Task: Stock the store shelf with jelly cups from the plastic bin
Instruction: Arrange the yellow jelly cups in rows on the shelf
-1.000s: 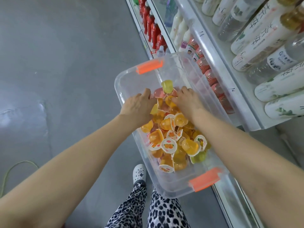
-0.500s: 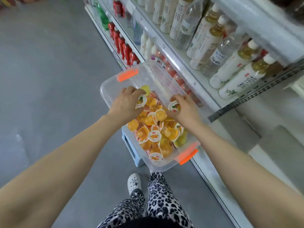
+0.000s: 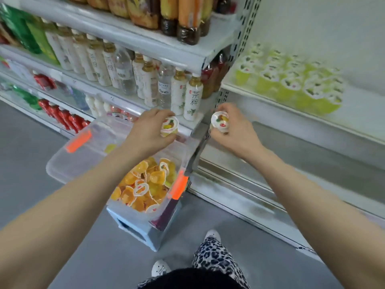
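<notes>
My left hand (image 3: 150,130) grips a jelly cup (image 3: 169,126) with a white fruit-printed lid, raised above the clear plastic bin (image 3: 83,161). My right hand (image 3: 235,130) holds a second jelly cup (image 3: 220,120) to the right of the bin, in front of the white shelf (image 3: 291,107). The bin has orange latches and holds several orange and yellow jelly cups (image 3: 143,184). Green jelly cups (image 3: 291,84) stand in blurred rows on that shelf at the upper right.
The bin rests on a light blue stool (image 3: 143,232) on the grey floor. Shelves of drink bottles (image 3: 145,80) fill the left and top. A lower white shelf (image 3: 270,184) runs along the right. My patterned trousers and white shoe (image 3: 160,268) are below.
Both hands have lifted out of the bin, each with a jelly cup, and moved up and right toward the shelf. The view has swung up to show the shelf of green cups.
</notes>
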